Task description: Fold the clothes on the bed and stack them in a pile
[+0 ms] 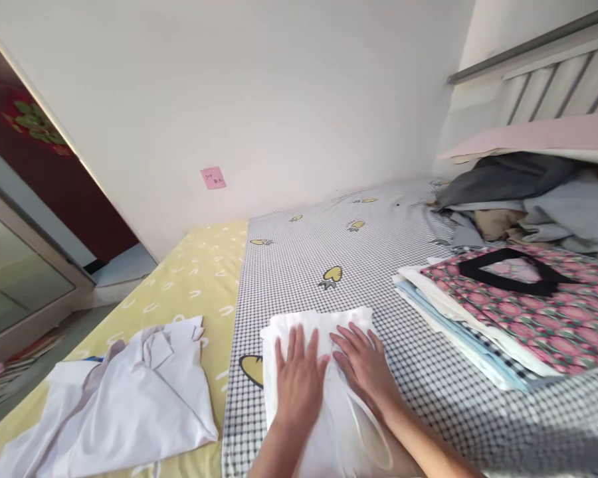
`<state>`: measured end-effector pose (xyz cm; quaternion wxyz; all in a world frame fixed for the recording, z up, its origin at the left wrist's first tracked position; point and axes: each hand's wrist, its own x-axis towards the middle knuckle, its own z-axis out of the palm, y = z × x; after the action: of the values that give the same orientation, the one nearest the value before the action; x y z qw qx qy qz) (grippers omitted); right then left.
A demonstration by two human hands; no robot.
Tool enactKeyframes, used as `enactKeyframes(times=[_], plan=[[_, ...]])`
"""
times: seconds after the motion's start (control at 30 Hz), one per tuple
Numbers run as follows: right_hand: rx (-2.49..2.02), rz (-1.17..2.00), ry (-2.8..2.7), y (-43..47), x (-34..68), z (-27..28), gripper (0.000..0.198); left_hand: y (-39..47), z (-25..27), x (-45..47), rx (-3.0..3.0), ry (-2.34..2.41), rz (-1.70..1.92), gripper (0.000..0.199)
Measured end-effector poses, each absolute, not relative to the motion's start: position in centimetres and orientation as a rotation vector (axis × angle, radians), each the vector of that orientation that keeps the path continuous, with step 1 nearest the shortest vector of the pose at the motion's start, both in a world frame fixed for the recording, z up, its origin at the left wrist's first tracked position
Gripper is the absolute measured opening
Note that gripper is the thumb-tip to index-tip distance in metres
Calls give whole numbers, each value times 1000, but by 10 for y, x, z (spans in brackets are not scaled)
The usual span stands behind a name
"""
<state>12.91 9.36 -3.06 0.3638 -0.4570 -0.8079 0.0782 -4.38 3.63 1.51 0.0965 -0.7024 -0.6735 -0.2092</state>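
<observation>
A white garment [329,425] with a ruffled top edge and a thin cord lies folded on the checked bedsheet in front of me. My left hand [300,378] rests flat on its left part, fingers spread and pointing away from me. On the right part lies my right hand [366,368], its fingers also stretched out and angled to the left. Both palms press on the cloth, and neither hand grips it. The garment's near end runs under my forearms and out of the picture.
To the left, a pale lavender-white shirt [144,398] lies on the yellow sheet [209,265]. At right stands a folded stack topped by a pink floral garment [543,312]. Behind it are heaped dark and grey clothes [508,182]. A white wall [279,99] bounds the bed's far side.
</observation>
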Motion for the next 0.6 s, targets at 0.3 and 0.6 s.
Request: enactKeyframes(times=[0.3,0.6], plan=[[-1124,856,-857,82,174,-21,35,35,-27,-49,-1994,-2171,-536,53],[-1301,225,-2111,56,185,-19,50,29,-14,-47,-2081,-2294,-777,52]])
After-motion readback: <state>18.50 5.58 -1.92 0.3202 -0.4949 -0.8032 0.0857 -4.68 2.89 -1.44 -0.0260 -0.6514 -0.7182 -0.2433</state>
